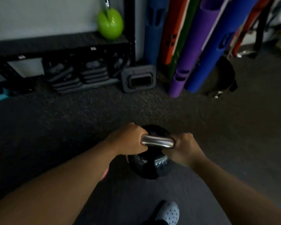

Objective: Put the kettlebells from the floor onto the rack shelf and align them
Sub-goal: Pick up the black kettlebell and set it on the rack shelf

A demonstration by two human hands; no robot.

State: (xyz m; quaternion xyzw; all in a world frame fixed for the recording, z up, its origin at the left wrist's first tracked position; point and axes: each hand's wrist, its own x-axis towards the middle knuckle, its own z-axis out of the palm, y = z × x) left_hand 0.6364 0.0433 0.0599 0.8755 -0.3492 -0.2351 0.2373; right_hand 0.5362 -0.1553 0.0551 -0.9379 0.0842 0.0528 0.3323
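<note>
both hands gripped one round black kettlebell with a shiny steel handle (150, 164) in the near middle of the scene. the left hand (130, 138) was wrapped tight around the left end of the handle, fingers curled under the bar; the right hand (184, 146) was clenched around the right end, so the bare metal showed only between the two fists. the bell's dark body hung directly below the hands, over the speckled dark rubber floor (71, 119); whether it touched the floor could not be told. a white spotted shoe (169, 212) stood just nearer than the bell. far to the left stood the black metal rack (129, 28), and on the right end of its dark shelf (55, 41) sat a glossy green kettlebell (110, 25), well apart from the black one. upright foam rollers in blue, purple and orange (199, 46) leaned to the right of the rack. the view was blurred.
</note>
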